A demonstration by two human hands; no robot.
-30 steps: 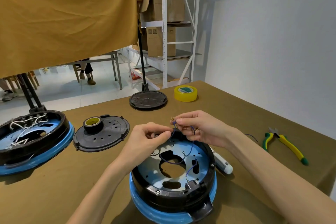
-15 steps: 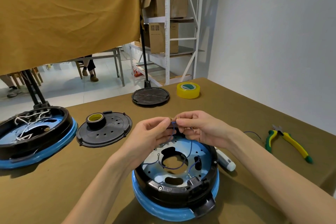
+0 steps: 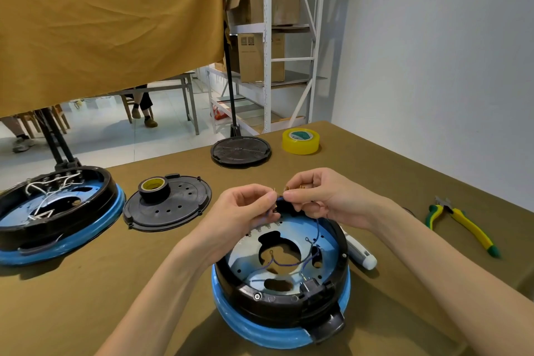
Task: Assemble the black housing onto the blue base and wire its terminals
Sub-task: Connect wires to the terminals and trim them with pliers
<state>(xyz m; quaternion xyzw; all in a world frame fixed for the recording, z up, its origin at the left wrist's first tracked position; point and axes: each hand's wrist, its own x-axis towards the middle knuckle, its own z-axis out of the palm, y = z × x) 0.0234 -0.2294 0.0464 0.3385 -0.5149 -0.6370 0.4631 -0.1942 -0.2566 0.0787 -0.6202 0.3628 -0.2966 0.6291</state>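
A black housing (image 3: 291, 302) sits on a blue base (image 3: 268, 329) at the near middle of the table. Thin blue wires (image 3: 284, 261) lie across its metal plate. Over the housing's far rim, my left hand (image 3: 242, 211) and my right hand (image 3: 323, 199) meet. Both pinch the end of a blue wire with small brass terminals (image 3: 289, 189) at the fingertips. The part of the rim below my fingers is hidden.
A second black-and-blue unit with white wires (image 3: 55, 211) stands at the left. A black lid (image 3: 169, 205) carries a roll of black tape (image 3: 153, 186). A round black stand foot (image 3: 241, 150), yellow tape (image 3: 300, 140), yellow-green pliers (image 3: 462, 225) and a white pen-like tool (image 3: 361, 254) lie around.
My left hand has risen from the housing's rim to meet the right hand's fingertips. The view has tilted slightly.
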